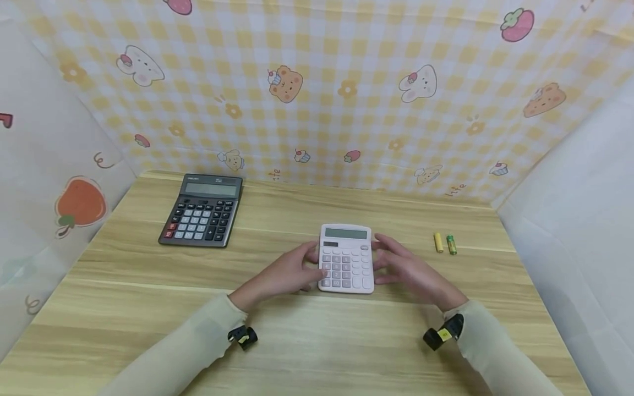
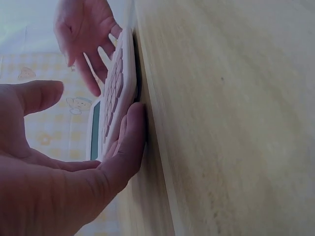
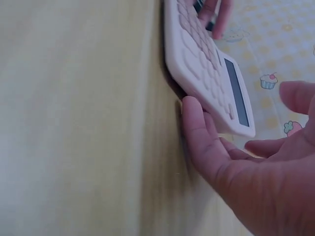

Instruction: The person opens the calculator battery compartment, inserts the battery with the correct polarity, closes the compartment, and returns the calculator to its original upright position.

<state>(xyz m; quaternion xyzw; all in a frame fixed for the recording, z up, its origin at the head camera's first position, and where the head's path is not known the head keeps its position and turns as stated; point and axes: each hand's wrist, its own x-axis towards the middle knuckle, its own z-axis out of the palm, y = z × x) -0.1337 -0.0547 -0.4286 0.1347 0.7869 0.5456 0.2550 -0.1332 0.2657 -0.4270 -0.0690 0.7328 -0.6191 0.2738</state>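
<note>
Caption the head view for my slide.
Left hand and right hand flank a pale calculator, with a dark calculator and two batteries farther out.

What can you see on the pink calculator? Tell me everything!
The pale pink calculator has rounded corners and looks like smooth plastic. At its top is a dark display, no digits readable, above a small dark strip. Greyish number keys sit left of paler keys. It is face up, display end towards the checked cloth; whether it lies flat on the wooden table is hard to tell. The left hand touches its left edge, the right hand its right edge.
</note>
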